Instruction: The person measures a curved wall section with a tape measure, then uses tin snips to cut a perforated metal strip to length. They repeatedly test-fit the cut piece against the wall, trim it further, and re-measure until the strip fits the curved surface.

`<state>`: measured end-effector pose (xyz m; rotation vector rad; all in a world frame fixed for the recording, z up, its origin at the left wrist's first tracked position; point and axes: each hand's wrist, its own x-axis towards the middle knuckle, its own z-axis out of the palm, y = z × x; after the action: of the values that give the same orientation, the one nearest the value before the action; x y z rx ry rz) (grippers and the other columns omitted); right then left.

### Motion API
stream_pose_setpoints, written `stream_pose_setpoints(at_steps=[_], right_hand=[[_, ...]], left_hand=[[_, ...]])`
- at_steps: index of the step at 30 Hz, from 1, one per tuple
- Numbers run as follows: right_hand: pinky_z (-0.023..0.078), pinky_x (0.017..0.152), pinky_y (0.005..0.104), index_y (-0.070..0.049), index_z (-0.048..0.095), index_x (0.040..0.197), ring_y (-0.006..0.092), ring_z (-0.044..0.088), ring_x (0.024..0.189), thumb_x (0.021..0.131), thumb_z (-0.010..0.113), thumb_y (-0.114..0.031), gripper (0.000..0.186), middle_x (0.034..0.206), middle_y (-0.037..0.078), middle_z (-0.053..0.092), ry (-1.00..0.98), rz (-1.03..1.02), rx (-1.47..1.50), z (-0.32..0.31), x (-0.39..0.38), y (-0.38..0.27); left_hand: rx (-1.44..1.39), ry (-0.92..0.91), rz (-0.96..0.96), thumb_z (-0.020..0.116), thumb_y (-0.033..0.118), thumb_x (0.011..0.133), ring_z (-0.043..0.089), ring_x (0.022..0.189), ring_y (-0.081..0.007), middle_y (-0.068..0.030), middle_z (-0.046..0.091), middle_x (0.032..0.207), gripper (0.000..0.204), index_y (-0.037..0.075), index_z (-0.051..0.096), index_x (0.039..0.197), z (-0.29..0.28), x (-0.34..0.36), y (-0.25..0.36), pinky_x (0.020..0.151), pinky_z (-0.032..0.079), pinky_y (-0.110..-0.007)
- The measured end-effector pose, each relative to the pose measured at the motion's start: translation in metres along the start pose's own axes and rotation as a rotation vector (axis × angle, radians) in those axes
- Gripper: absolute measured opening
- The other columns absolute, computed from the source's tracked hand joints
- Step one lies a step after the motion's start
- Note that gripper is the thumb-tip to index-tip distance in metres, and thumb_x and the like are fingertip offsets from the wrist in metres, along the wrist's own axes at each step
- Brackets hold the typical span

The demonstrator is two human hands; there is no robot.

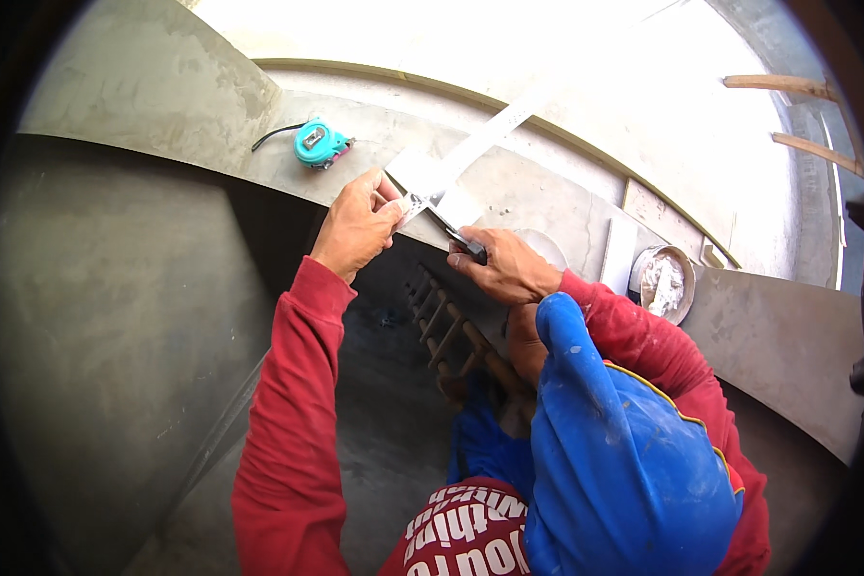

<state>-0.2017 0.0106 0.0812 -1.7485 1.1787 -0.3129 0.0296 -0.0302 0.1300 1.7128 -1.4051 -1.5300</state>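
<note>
A long white strip [490, 132] runs diagonally over the pale ledge, its near end at the ledge's inner edge. My left hand [357, 223] is closed, with thumb and fingers pinching that near end. My right hand [511, 267] is wrapped round a slim black-handled tool [468, 248], whose narrow front part meets the strip close to my left fingertips. The exact kind of tool is too small to tell. Left of my hands, a turquoise tape measure [319, 144] with a black wrist strap lies on the ledge.
A round tub [662, 282] of white paste stands on the ledge to the right, beside a pale flat piece [620, 252]. Below the ledge is a dark drop with a wooden ladder [451, 331]. Blue cloth [624, 451] with yellow piping bulges beneath my right arm.
</note>
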Motion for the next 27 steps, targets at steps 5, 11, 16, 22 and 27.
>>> stream_pose_setpoints(at_steps=[5,11,16,22,27], right_hand=[[0.051,0.082,0.0516,-0.004,0.064,0.109,0.0441,0.066,0.095,0.098,0.060,-0.040,0.037,0.095,0.025,0.068,-0.004,0.039,0.012,0.002,0.001,0.005],[0.051,0.080,0.0527,-0.009,0.064,0.110,0.0443,0.067,0.094,0.098,0.058,-0.041,0.035,0.096,0.024,0.069,-0.020,0.145,-0.081,0.004,0.002,-0.005],[0.052,0.078,0.0474,-0.005,0.066,0.106,0.0420,0.067,0.087,0.098,0.059,-0.038,0.035,0.092,0.023,0.068,0.004,0.213,-0.094,0.002,-0.009,-0.014],[0.053,0.073,0.0429,-0.003,0.065,0.103,0.0337,0.068,0.079,0.098,0.060,-0.030,0.028,0.087,0.019,0.068,-0.025,0.064,-0.007,-0.002,-0.004,-0.010],[0.052,0.058,0.0333,-0.002,0.061,0.096,0.0162,0.063,0.060,0.099,0.060,-0.022,0.020,0.069,0.007,0.061,-0.271,0.203,0.177,-0.027,-0.005,-0.013]], left_hand=[[-0.047,-0.054,-0.135,0.064,0.024,0.101,0.049,0.054,-0.0046,0.0010,0.058,0.071,0.019,0.008,0.056,0.093,-0.005,0.000,-0.002,0.045,0.036,-0.021],[-0.139,-0.108,-0.203,0.065,0.029,0.101,0.048,0.050,-0.0046,0.0021,0.056,0.066,0.026,0.010,0.057,0.085,-0.012,-0.004,-0.005,0.043,0.035,-0.021],[-0.098,-0.111,-0.206,0.067,0.030,0.100,0.048,0.048,-0.0046,0.0021,0.056,0.066,0.028,0.010,0.058,0.082,-0.007,-0.005,-0.004,0.042,0.034,-0.021],[-0.043,-0.060,-0.203,0.068,0.028,0.100,0.049,0.049,-0.0053,0.0010,0.057,0.066,0.028,0.008,0.059,0.082,-0.005,-0.004,-0.007,0.043,0.037,-0.022],[0.011,0.008,-0.130,0.070,0.023,0.096,0.055,0.049,-0.0100,-0.0051,0.063,0.065,0.030,0.002,0.061,0.076,0.003,-0.006,-0.014,0.045,0.045,-0.025]])
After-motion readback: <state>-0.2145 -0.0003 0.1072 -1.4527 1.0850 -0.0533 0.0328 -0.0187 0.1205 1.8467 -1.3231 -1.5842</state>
